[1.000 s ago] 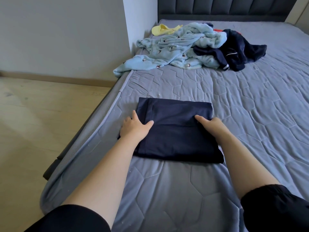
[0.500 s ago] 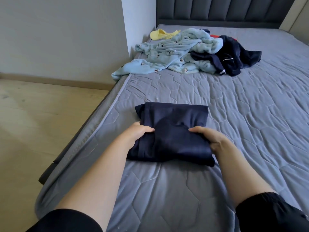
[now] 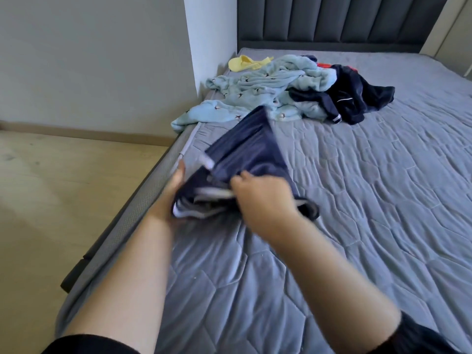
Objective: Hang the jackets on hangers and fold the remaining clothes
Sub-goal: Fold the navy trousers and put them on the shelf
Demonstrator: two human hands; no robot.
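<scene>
I judged the job only partly done. One folded navy garment (image 3: 245, 154), smooth and faintly shiny with white trim at its layered edge, was held just above the quilted grey mattress (image 3: 357, 200) near its left side. The right hand (image 3: 263, 192) had fingers curled on the near edge. The left hand (image 3: 173, 187) was beneath the bundle with its fingers hidden, so I couldn't tell their set. Unsorted near the headboard lay a plush light-blue printed garment (image 3: 258, 88), a dark jacket (image 3: 357, 95) and a yellow piece (image 3: 242, 63).
</scene>
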